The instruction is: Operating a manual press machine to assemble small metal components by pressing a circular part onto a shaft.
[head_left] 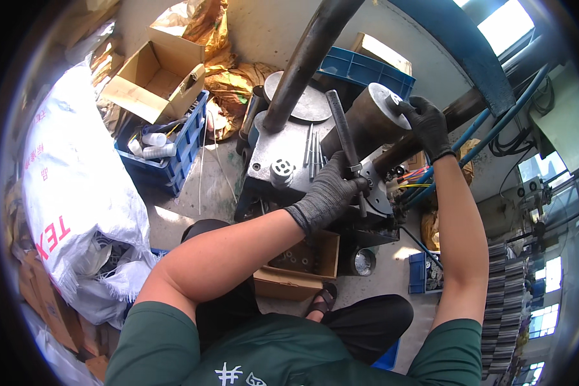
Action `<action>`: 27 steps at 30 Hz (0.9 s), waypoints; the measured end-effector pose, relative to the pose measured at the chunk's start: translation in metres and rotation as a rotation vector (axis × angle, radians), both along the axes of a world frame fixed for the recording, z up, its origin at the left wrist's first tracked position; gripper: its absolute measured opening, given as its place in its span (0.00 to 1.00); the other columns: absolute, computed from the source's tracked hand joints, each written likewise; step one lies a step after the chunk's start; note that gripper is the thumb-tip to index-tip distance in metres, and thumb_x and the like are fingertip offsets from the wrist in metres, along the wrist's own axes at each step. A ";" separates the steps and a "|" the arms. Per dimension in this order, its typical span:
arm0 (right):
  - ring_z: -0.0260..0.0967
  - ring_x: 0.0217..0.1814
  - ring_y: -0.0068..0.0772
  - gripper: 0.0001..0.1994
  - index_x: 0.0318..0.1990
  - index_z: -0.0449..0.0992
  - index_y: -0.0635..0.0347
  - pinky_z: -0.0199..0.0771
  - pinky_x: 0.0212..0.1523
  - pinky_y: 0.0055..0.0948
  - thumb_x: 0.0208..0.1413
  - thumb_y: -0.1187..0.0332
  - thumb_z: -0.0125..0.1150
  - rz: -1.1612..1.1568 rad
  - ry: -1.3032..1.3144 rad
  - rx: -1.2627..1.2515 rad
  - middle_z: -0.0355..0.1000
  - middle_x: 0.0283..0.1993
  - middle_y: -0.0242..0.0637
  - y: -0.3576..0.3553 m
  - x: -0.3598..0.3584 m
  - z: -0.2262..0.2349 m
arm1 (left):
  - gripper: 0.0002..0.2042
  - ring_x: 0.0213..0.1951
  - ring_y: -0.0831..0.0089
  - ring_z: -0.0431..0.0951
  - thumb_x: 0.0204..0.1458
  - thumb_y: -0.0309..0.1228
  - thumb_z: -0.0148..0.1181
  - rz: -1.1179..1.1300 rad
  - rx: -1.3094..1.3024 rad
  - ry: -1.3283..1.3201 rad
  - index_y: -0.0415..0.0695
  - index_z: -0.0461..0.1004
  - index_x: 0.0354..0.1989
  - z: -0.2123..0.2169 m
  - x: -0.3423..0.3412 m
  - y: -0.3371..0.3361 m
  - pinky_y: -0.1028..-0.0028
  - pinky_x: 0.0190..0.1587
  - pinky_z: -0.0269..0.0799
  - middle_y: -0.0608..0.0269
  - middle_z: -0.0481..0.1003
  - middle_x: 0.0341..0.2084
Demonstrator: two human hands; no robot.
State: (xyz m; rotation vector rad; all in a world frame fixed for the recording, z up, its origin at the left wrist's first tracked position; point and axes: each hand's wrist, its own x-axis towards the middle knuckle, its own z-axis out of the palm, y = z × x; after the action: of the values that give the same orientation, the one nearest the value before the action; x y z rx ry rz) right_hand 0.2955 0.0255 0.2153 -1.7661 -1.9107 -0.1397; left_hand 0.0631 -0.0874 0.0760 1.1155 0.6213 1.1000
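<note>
Your left grip (328,190), in a dark knit glove, was clenched around the lower part of a dark metal rod (342,132) that slanted up and away from it toward the top of the machine. Just beyond those fingers, the rod met a round grey plate (374,193) with a small fitting, and a bundle of coloured wires (413,175) showed just to the right of that plate. Your right grip (424,122), also gloved in black, was closed on the flat round end of a thick dull-metal cylinder (367,112), fingers curled over its rim; the cylinder lay tilted, just right of the rod's upper end and well above your left grip.

Left of your left grip sat the machine's grey tabletop (273,151), carrying a small round part with holes (282,170) and a few thin metal pins (312,154). A heavy dark curved pipe (305,61) rose from behind that surface, past both grips.

Below your left forearm, an open cardboard box of small metal rings (299,264) stood on the floor. Far to the left of both grips were a blue crate (174,154) with white bottles, an open cardboard carton (157,74) on top of it, and a large white woven sack (77,180).
</note>
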 end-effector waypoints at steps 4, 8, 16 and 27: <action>0.76 0.49 0.52 0.16 0.46 0.80 0.62 0.76 0.51 0.45 0.57 0.60 0.68 0.271 -0.308 0.102 0.79 0.45 0.49 -0.081 0.020 0.005 | 0.26 0.47 0.64 0.78 0.56 0.25 0.63 0.084 0.157 0.059 0.37 0.60 0.62 -0.009 0.001 0.002 0.66 0.49 0.81 0.54 0.70 0.44; 0.74 0.49 0.55 0.16 0.45 0.80 0.62 0.74 0.52 0.47 0.52 0.63 0.69 0.177 -0.560 -0.214 0.79 0.44 0.50 -0.198 0.059 0.002 | 0.28 0.42 0.62 0.83 0.60 0.26 0.61 -0.012 0.120 -0.081 0.37 0.55 0.65 -0.012 -0.002 0.001 0.65 0.47 0.82 0.51 0.72 0.44; 0.74 0.53 0.49 0.11 0.47 0.78 0.66 0.73 0.55 0.42 0.57 0.74 0.64 -0.254 -0.115 -0.036 0.76 0.47 0.49 -0.400 0.141 -0.054 | 0.25 0.43 0.60 0.83 0.62 0.20 0.55 -0.080 0.034 -0.308 0.40 0.53 0.65 -0.004 -0.008 -0.022 0.63 0.48 0.82 0.50 0.74 0.44; 0.76 0.48 0.35 0.16 0.60 0.73 0.64 0.79 0.49 0.31 0.66 0.77 0.55 -0.353 0.356 1.009 0.73 0.52 0.43 -0.259 0.216 -0.089 | 0.24 0.47 0.55 0.83 0.63 0.31 0.61 0.155 0.312 -0.246 0.45 0.55 0.61 0.016 0.013 0.004 0.55 0.49 0.84 0.49 0.79 0.43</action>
State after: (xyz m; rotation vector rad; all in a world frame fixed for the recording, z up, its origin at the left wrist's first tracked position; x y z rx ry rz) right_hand 0.5111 -0.2333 0.1261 -1.2577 -0.9534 -0.7179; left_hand 0.0763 -0.0832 0.0923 1.1861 0.3528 1.4787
